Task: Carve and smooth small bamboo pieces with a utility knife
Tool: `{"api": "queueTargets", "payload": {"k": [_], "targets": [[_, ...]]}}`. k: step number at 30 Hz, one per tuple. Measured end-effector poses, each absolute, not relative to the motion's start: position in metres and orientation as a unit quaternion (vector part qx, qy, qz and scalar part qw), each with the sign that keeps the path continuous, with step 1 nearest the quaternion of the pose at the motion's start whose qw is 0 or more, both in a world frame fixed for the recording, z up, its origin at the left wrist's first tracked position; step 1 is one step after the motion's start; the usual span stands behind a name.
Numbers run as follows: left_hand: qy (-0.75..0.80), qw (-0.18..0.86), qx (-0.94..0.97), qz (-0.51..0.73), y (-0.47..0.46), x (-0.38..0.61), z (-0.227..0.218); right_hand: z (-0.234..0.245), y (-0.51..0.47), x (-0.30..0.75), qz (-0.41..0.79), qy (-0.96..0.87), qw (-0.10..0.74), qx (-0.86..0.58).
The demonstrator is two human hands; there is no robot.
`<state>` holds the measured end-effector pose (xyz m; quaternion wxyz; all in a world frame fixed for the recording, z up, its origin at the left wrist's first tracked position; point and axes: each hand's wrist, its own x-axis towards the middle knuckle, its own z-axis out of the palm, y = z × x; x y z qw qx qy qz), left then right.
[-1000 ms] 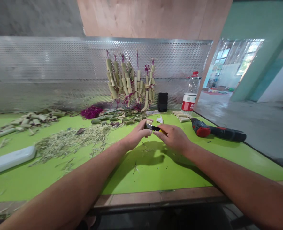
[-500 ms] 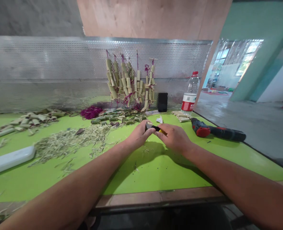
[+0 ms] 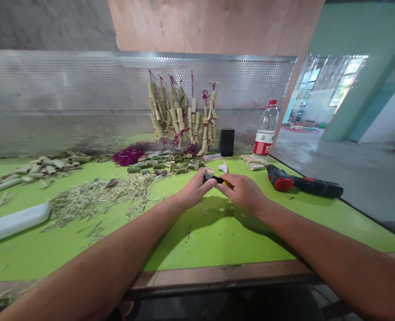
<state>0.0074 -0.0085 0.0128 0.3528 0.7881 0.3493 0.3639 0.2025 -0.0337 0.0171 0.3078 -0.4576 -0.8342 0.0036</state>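
Left hand (image 3: 195, 188), right hand (image 3: 240, 192) pinch yellow utility knife (image 3: 217, 179); bottle label (image 3: 263, 149) unreadable.

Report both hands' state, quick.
Left hand: closed at the knife's black end; what it grips can't be told.
Right hand: closed, holding a yellow-and-black utility knife.

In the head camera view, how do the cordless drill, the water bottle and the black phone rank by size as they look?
1. Cordless drill, though it lies nearer the camera, so its lead over the bottle is unsure
2. Water bottle
3. Black phone
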Motion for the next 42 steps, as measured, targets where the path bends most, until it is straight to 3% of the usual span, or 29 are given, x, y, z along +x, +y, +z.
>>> {"api": "queueTargets", "payload": {"k": [4, 13, 22, 30, 37, 42], "targets": [[0.350, 0.306, 0.813, 0.350, -0.007, 0.005, 0.014, 0.018, -0.035, 0.202, 0.023, -0.840, 0.306, -0.448], [0.422, 0.214, 0.811, 0.343, -0.011, 0.009, 0.023, 0.017, -0.038, 0.201, -0.058, -0.814, 0.319, -0.482], [0.333, 0.482, 0.709, 0.392, -0.003, 0.007, 0.010, 0.017, -0.030, 0.204, 0.019, -0.790, 0.342, -0.508], [0.351, 0.436, 0.723, 0.405, 0.002, 0.003, 0.006, 0.015, -0.032, 0.202, 0.028, -0.835, 0.306, -0.456], [0.333, 0.475, 0.730, 0.362, -0.010, 0.004, 0.017, 0.018, -0.033, 0.203, 0.019, -0.846, 0.298, -0.442], [0.324, 0.390, 0.783, 0.360, -0.005, 0.001, 0.015, 0.015, -0.033, 0.203, 0.004, -0.846, 0.302, -0.439]]}}
